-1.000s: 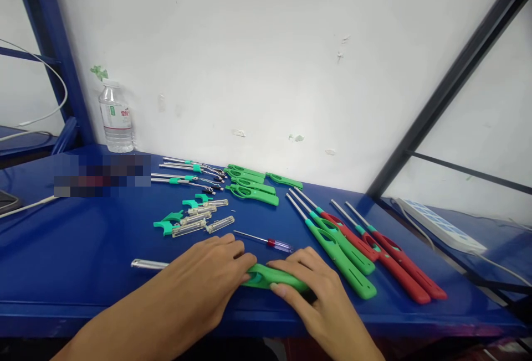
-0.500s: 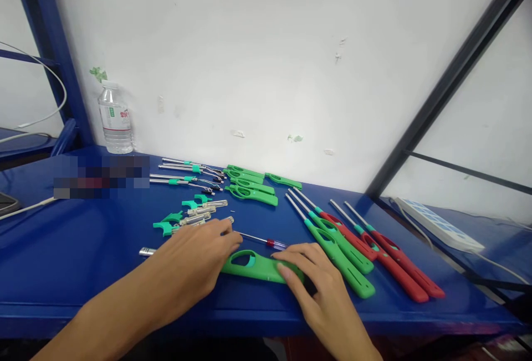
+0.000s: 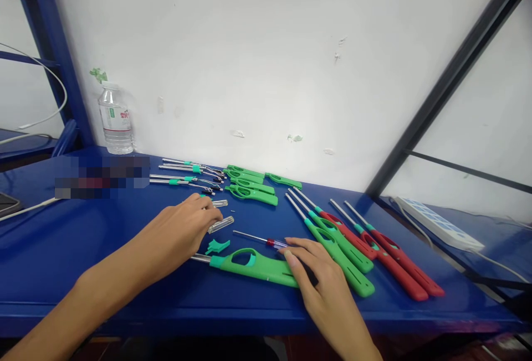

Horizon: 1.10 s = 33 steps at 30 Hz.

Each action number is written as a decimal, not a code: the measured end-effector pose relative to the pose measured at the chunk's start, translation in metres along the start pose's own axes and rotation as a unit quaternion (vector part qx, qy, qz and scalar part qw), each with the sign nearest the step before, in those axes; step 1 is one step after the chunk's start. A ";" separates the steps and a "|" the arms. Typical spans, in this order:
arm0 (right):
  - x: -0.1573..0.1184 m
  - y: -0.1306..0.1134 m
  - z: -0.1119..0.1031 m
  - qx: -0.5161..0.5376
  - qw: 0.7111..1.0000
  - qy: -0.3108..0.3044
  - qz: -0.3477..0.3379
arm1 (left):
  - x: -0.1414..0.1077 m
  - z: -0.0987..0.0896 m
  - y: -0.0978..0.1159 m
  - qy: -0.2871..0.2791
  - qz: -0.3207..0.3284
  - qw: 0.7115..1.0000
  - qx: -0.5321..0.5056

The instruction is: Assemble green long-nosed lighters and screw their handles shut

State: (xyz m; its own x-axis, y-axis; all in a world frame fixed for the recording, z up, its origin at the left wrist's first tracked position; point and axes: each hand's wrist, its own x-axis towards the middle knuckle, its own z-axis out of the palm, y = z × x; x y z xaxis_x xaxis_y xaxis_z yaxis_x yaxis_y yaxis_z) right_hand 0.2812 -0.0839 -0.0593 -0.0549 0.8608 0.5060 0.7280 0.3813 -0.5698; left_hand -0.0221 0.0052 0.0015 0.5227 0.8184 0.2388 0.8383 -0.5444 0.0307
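Note:
My left hand (image 3: 189,220) reaches over the clear plastic fuel tanks (image 3: 221,224) with its fingers bent and together; whatever is in its fingertips is hidden. A loose teal trigger (image 3: 218,246) lies just below it. In front of me lies a green long-nosed lighter (image 3: 261,268), its metal tube pointing left. My right hand (image 3: 322,280) rests over the lighter's right end, fingers stretched out and thumb apart from the palm. Its fingertips are at the clear purple-and-red handle of a screwdriver (image 3: 272,242), whose shaft points left.
Green and red lighters (image 3: 393,261) lie slanted at the right. Several green shell halves (image 3: 253,195) and metal tubes with wires (image 3: 178,182) lie toward the wall. A water bottle (image 3: 114,120) stands at the back left; a power strip (image 3: 438,222) lies far right.
My left hand has moved left and back from the lighter to the tanks, uncovering the teal trigger and lighter neck. My right hand has eased off the lighter body toward the screwdriver handle.

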 end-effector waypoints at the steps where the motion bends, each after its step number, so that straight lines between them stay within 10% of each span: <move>1: 0.000 0.000 0.000 0.001 1.000 0.000 0.006 | 0.004 0.000 0.000 0.001 0.009 1.000 -0.002; 12: 0.000 0.002 -0.003 0.006 0.999 0.040 0.022 | 0.083 -0.004 0.009 -0.064 0.066 0.996 0.014; 33: 0.002 0.010 -0.002 0.021 0.997 0.061 0.032 | 0.084 -0.002 -0.009 -0.040 0.071 0.997 -0.015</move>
State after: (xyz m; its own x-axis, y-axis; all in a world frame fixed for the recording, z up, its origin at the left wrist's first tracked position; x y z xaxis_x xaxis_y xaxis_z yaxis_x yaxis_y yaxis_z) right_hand 0.2898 -0.0794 -0.0624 0.0757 0.8376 0.5410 0.6973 0.3434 -0.6292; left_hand 0.0144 0.0786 0.0228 0.6470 0.7447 0.1636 0.7512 -0.6594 0.0308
